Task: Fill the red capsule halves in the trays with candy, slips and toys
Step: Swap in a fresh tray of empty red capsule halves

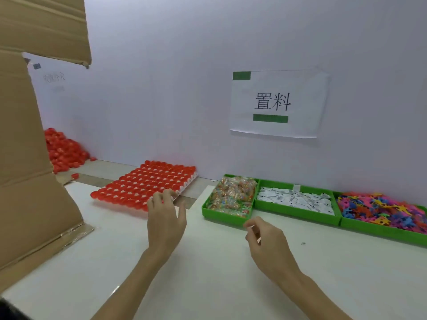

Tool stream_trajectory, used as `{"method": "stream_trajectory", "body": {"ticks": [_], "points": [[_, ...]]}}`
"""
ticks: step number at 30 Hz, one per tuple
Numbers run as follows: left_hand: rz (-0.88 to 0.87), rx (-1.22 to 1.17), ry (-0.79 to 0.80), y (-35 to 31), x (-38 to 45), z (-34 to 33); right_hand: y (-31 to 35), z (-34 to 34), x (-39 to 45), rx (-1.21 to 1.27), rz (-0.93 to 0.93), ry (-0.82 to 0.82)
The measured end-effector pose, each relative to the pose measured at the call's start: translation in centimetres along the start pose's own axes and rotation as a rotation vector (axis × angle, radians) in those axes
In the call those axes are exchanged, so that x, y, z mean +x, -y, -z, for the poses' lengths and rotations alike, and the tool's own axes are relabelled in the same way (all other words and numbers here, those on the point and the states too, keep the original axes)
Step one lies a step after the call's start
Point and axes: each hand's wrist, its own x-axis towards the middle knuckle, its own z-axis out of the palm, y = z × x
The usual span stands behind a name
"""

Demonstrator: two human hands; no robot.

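Two bare forearms reach out over a white table (208,273) from the near edge. The left hand (165,218) stretches forward with fingers extended, its fingertips (169,194) touching the near right corner of a white tray (188,182) packed with rows of red capsule halves (147,183); whether they press on the tray rim or on a capsule half cannot be told. The right hand (265,239) hangs just above the table nearer the camera, fingers loosely curled with thumb and forefinger drawn close; whether anything sits between them cannot be told. The two hands are apart.

Just beyond the right hand, three green bins stand side by side along the wall: the left bin (221,215) holds wrapped candy (233,195), the middle bin (298,212) holds white paper slips (295,199), and the right bin (381,230) holds a tangle of small plastic toys (381,209) in pink, blue, orange and yellow.

To the left, a large open cardboard box (30,181) rises beside the tray, one flap overhead. Behind it, at the far left against the wall, lies a loose heap of red capsule shells (64,151), with a few stray ones on the table beside it. On the white wall (161,88) above the bins hangs a paper sign (277,103) printed with two black characters and two green bars.
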Motion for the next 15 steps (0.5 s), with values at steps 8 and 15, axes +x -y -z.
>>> {"method": "stream_trajectory", "body": {"ticks": [8,15], "points": [[-0.070,0.399,0.239,9.3,2.7,-1.1,3.7,-7.2,4.0,0.102,0.027,0.124],[0.014,0.229,0.168,10.1,2.8,-2.8,5.5,-10.1,6.3,0.167,-0.018,0.171]]}}
